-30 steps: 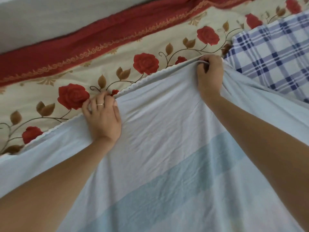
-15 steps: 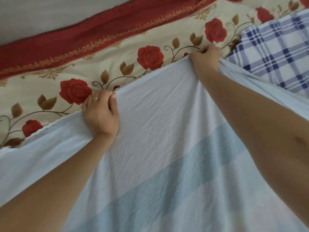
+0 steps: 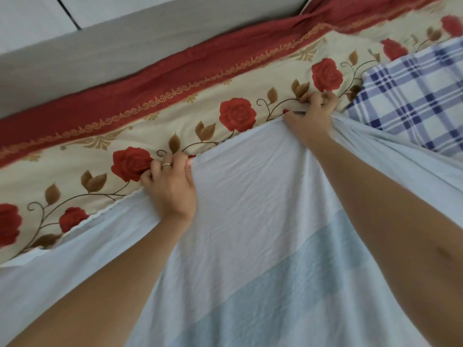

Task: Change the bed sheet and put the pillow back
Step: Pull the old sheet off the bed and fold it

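Note:
A pale blue sheet (image 3: 250,209) with a darker blue band lies stretched over a cream sheet printed with red roses (image 3: 175,121), which has a dark red border. My left hand (image 3: 170,186), wearing a ring, grips the pale sheet's scalloped far edge near the middle. Further right and farther away, my right hand (image 3: 310,118) grips the same edge, bunching the cloth. A blue and white plaid pillow (image 3: 413,96) lies at the right, its near side partly covered by the pale sheet.
A grey bed frame or headboard (image 3: 125,51) runs along the far side of the mattress. Beyond it at the top left shows a light tiled floor (image 3: 30,18). The rose sheet's red border is wrinkled at the top right.
Both hands have pushed the pale sheet's edge farther across the rose sheet toward the red border. The right hand has moved closer to the plaid pillow.

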The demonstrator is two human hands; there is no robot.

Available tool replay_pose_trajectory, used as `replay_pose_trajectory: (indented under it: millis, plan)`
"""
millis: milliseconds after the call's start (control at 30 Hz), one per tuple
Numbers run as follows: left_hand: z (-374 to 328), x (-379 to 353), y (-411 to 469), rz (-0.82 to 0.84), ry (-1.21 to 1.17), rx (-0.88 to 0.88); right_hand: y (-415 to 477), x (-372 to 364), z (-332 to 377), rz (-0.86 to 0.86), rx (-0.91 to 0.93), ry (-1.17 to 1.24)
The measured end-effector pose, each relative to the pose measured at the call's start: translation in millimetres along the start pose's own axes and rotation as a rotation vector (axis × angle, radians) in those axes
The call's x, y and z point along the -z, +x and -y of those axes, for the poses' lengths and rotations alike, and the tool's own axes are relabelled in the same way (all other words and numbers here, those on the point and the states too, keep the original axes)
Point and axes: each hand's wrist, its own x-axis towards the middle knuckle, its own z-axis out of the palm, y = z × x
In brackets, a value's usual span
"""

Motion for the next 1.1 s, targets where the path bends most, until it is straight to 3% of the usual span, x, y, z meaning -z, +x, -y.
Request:
replay_pose_trajectory:
  millis: [133,200,267,333,400,467,533,600,633,700,800,867,900,1033,1100]
  plan:
    - [-0.5,-2.3,-0.3,-0.005,0.044,-0.018,-61.4,-30.7,18.2,-0.063,0.101,-0.300]
    - [-1.5,-4.4,-0.3,0.013,0.049,-0.027,-123.9,-43.5,14.7,0.045,0.398,-0.320]
    - [-0.4,-5.5,-0.8,0.008,0.052,-0.034,-170.0,-45.9,-12.2,0.184,0.857,-0.453]
    - [-0.3,-5.6,-3.0,-0.008,0.044,-0.050,-157.0,-23.4,-48.4,0.321,1.030,-0.597]
    - [-2.5,-2.8,-3.9,-0.023,0.045,-0.068,-114.2,4.0,-83.2,0.210,0.872,-0.729]
    - [-3.7,1.8,-0.9,-0.008,0.037,-0.069,-78.4,34.1,-102.5,0.186,0.472,-0.810]
    - [-4.1,5.0,2.2,0.031,0.031,-0.058,-71.7,48.6,-97.0,0.137,0.080,-0.718]
    - [-5.7,8.1,1.7,0.084,0.032,-0.039,-98.8,37.4,-74.4,0.069,-0.059,-0.608]
    - [-5.1,10.1,1.0,0.111,0.027,-0.025,-125.0,24.7,-64.7,0.027,0.029,-0.601]
    - [-2.0,16.0,3.0,0.155,-0.020,-0.007,-201.9,-4.9,-52.5,0.062,0.422,-0.596]
    - [-9.7,33.5,1.6,0.358,-0.099,0.068,-335.4,-18.6,-85.2,0.384,1.116,-0.586]
    - [-24.2,57.6,-11.7,0.536,-0.196,0.186,-347.8,5.3,-130.4,0.432,1.202,-0.658]
    - [-32.2,72.8,-26.9,0.640,-0.252,0.210,-334.3,21.0,-154.2,0.365,1.079,-0.702]
    - [-28.9,129.9,-116.5,1.012,-0.178,-0.037,-259.6,97.8,-210.5,0.272,0.092,-0.764]
    - [-6.8,143.4,-148.0,1.139,-0.024,-0.119,-260.0,105.3,-200.3,0.219,-0.148,-0.688]
